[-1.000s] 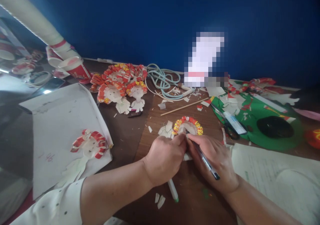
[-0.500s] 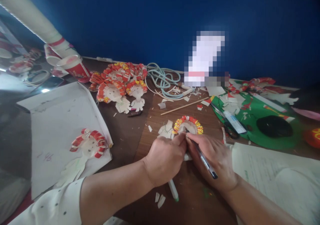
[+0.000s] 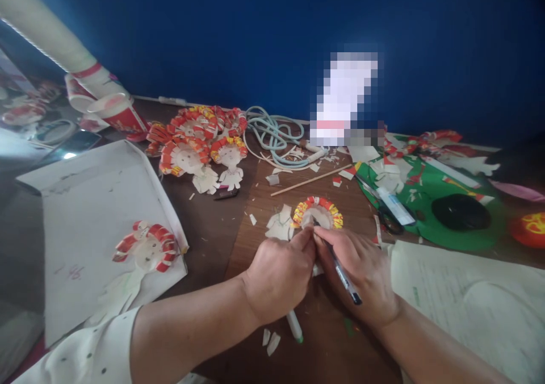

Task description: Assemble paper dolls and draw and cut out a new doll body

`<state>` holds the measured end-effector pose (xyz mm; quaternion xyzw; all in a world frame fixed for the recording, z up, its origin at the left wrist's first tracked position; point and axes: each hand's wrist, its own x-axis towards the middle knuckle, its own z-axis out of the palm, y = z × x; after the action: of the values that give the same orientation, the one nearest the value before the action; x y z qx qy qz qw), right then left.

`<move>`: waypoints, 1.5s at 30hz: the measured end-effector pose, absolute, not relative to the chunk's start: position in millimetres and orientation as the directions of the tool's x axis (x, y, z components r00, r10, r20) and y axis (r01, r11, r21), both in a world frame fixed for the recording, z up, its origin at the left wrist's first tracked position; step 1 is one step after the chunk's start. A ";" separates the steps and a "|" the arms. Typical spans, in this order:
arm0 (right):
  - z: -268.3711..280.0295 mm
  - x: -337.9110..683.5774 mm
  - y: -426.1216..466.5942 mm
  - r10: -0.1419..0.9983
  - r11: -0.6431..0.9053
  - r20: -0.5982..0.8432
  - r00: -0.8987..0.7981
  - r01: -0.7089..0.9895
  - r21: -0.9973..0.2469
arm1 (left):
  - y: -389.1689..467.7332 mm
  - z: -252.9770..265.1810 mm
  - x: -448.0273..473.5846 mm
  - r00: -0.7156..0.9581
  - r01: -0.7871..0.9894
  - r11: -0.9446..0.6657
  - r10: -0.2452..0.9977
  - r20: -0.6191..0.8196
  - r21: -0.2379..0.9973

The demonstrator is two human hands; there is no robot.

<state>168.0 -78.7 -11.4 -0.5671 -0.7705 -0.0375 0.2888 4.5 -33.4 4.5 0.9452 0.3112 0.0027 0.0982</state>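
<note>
My right hand (image 3: 355, 270) grips a pen (image 3: 346, 279), its tip at the pale middle of a paper doll (image 3: 326, 207) with a curled red and yellow rim. With fingers closed, my left hand (image 3: 281, 276) presses on the near edge of that doll, and the lower part is hidden behind both hands. Just left of the doll lies a white paper cutout (image 3: 279, 223). Under my left hand a white marker with a green end (image 3: 294, 327) sticks out toward me, beside small paper scraps (image 3: 273, 343).
Finished-looking paper dolls (image 3: 185, 157) pile up at the back left, near red paper cups (image 3: 119, 114). Another doll (image 3: 149, 247) rests on a white box (image 3: 97, 202). Behind are a coiled cable (image 3: 276, 137) and a thin stick (image 3: 313, 179). Scissors (image 3: 389, 219) lie on green sheet (image 3: 447, 233), papers (image 3: 430, 282) nearer.
The whole view has shifted slightly, so things appear a little further left. Both hands keep their hold at the doll, and the pen is still at its pale middle.
</note>
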 end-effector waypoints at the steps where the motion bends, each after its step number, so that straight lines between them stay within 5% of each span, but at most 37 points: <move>1: -11.4 168.0 -78.5 0.854 0.353 0.485 -0.188 0.895 -0.273 | -33.7 4.6 4.5 0.803 0.591 -0.783 0.593 -0.055 0.191; 45: -9.4 167.8 -79.5 0.866 0.326 0.469 -0.173 0.907 -0.267 | -32.8 9.0 4.9 0.810 0.585 -0.791 0.581 -0.081 0.176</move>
<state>167.8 -79.5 -9.4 -0.5794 -0.7651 -0.0366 0.2785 4.9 -32.8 9.0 0.9464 0.3082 -0.0112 0.0965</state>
